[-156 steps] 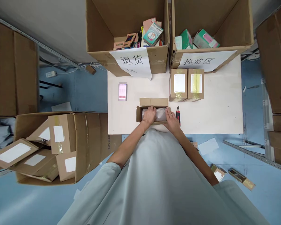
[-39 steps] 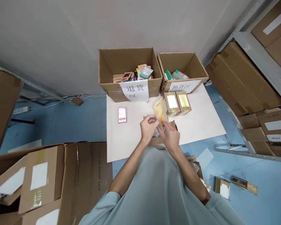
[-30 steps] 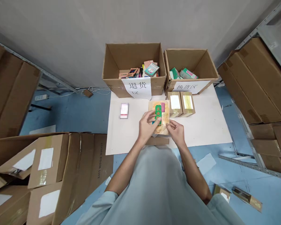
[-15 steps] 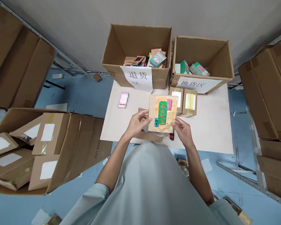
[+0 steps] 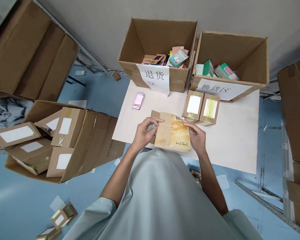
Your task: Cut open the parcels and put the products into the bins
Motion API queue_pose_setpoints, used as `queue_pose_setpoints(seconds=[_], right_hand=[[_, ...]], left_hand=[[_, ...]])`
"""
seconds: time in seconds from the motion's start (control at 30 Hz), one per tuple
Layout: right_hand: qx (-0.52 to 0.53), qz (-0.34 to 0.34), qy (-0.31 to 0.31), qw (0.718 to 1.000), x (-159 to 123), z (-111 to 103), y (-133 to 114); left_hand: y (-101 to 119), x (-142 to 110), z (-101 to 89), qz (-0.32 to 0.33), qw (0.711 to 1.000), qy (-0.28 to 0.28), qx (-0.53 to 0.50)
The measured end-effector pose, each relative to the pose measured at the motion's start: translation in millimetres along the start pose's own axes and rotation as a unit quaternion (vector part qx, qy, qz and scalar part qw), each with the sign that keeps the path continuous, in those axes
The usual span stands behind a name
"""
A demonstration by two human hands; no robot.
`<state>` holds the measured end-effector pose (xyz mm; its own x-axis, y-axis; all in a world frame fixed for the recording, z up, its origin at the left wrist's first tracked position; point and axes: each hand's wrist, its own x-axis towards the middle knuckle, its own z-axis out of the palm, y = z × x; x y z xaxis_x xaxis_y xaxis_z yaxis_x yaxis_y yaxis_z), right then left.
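A yellow and tan paperback book (image 5: 173, 133) is held over the front of the table, its barcoded side facing up. My left hand (image 5: 145, 132) has its fingertips on the book's upper left corner, the thumb close to the left edge. On the opposite side, my right hand (image 5: 197, 135) grips the upper right edge between fingers and thumb. Partly hidden beneath the book is a piece of brown cardboard packaging (image 5: 155, 114). Just beyond my right hand stand two small taped cartons, a left one (image 5: 193, 105) and a right one (image 5: 210, 108), both with white labels.
Two big open cardboard boxes stand at the table's back: the left box (image 5: 177, 81) contains books, the right box (image 5: 258, 78) green packets. A pixelated pink item (image 5: 138, 100) lies on the white table (image 5: 232, 140). At left, a large carton (image 5: 90, 143) is full of labelled parcels.
The book has been turned over, from the side with the green title panel to the barcoded side. It sits slightly lower, still between both hands. The view has shifted.
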<state>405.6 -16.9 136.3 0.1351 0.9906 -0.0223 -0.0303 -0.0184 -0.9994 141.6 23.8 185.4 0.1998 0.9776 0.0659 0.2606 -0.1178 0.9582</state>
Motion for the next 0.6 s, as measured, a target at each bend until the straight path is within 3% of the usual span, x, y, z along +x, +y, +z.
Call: queue_pose_setpoints(seconds=[0.23, 0.47, 0.6], right_hand=[[-0.061, 0.027, -0.009, 0.998, -4.6, 4.1, -0.6], [-0.079, 0.036, -0.025, 0.996, -17.2, 11.9, -10.5], [-0.058, 0.05, -0.034, 0.996, -20.1, 19.2, -24.1]], left_hand=[[-9.8, 6.9, -1.5, -0.012, 1.0, 0.022, -0.017], [-20.6, 16.1, -26.8, -0.039, 0.997, -0.061, 0.01], [-23.9, 20.3, -44.8, -0.057, 0.994, -0.086, -0.027]])
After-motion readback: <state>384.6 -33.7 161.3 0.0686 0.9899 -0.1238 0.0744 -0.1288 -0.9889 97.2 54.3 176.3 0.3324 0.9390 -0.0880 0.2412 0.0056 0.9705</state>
